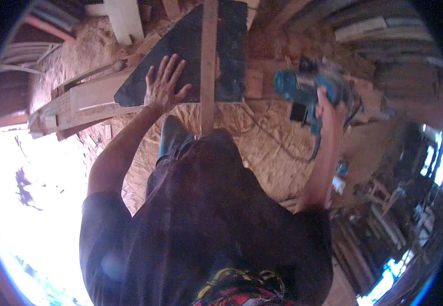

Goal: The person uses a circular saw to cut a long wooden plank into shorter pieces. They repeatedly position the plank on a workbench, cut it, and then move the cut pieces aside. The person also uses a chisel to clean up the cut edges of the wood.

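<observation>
My left hand (165,86) lies flat with its fingers spread on a dark, angular board (183,43). Along that board, to the right of the hand, runs a narrow wooden strip (209,46), its near end reaching toward my body. Off to the right, my right hand (328,107) is wrapped round the handle of a teal circular saw (287,84), held apart from the board. The saw is somewhat blurred, and I cannot make out its blade.
Planks (99,94) lie under and left of the board. A dark cord (277,143) loops from near the board toward the saw. Sawdust (267,173) covers the floor. Stacked lumber (385,30) stands at the far right, and wood pieces (354,250) lie at the near right.
</observation>
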The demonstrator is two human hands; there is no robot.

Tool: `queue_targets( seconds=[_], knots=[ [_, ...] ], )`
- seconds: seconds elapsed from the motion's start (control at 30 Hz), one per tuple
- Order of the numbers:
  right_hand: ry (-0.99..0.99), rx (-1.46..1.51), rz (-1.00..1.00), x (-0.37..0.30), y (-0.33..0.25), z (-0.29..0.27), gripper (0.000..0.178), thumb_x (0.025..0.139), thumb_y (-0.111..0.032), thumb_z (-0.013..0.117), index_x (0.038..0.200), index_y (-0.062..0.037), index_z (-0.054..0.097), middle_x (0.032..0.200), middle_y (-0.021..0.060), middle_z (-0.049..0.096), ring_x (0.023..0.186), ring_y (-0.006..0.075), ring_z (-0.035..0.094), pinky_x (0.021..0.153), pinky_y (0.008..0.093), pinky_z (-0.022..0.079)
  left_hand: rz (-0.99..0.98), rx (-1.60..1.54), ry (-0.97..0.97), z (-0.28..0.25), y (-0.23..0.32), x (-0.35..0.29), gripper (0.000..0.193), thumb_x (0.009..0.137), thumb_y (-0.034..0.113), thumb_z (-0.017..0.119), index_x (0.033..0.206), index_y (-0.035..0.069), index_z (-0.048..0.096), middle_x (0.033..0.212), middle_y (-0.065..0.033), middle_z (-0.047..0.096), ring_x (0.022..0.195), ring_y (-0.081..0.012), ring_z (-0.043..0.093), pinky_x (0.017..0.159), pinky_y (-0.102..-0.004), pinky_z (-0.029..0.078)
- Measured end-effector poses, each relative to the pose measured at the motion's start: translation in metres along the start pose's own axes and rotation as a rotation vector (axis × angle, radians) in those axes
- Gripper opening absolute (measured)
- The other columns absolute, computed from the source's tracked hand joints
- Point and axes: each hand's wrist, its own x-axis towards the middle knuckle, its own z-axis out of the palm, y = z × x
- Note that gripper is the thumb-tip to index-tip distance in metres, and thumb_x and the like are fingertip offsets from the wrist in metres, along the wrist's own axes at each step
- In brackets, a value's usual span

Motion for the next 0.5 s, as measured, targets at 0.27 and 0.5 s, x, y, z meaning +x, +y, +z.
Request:
queue_targets(
  seconds=[0.27,0.5],
  knots=[
    [0.030,0.063,0.132,-0.163,-0.041,0.033,0.020,0.091,-0.011,0.080,0.107,-0.0045,0.070,0.077,-0.0003,0.063,0.053,0.0087,0.049,0.049,0.0263,0.038,-0.003,-0.040,0.039,0.012,0.001,-0.002,0.076,0.103,0.062,0.046,0.166,0.025,0.024,0.174,-0.0040,0.016,0.160,-0.0275,0.015,0.125,-0.0629,0.014],
    [-0.146,-0.075,0.088,-0.217,-0.009,0.083,0.031,0.089,-0.015,0.082,0.116,-0.0041,0.072,0.088,0.0026,0.070,0.071,0.0125,0.062,0.067,0.0301,0.050,0.014,-0.018,0.049,0.014,-0.002,0.000,0.075,0.103,0.062,0.045,0.166,0.025,0.023,0.174,-0.0045,0.016,0.160,-0.0274,0.014,0.125,-0.0631,0.015]
  ],
)
